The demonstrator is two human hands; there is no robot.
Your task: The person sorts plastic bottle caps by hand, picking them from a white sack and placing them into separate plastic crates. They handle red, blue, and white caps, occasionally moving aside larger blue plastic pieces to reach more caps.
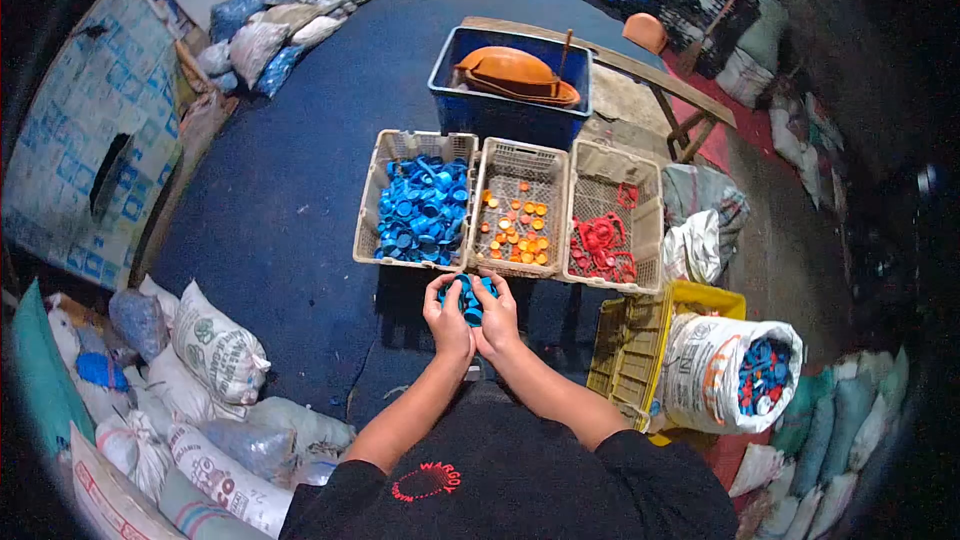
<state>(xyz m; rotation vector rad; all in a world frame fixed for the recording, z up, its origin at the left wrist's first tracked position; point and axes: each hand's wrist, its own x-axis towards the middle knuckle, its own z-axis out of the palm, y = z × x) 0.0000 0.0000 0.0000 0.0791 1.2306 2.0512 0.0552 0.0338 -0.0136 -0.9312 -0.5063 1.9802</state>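
Spreading wide underneath: a dark blue floor (290,200), ringed by stuffed sacks (215,345) at the left and far end. Standing beyond the crates: a big blue tub (500,110) carrying orange basins (515,75), beside a wooden bench (640,75). Leaning at the right: an open white sack (725,370) showing blue and red caps at its mouth, just beside a yellow crate (630,340). Sitting side by side straight ahead: three beige crates, the left crate (385,165) heaped with blue caps, the middle crate (520,155) holding scattered orange caps (515,230), the right crate (625,165) holding red caps (600,245). Hovering just in front of the left and middle crates: left hand (448,325) and right hand (497,320), pressed together, both grips cupping and closing around a bunch of blue caps (466,297). Resting in that shared cup between the palms, near the crate edges: the blue caps.
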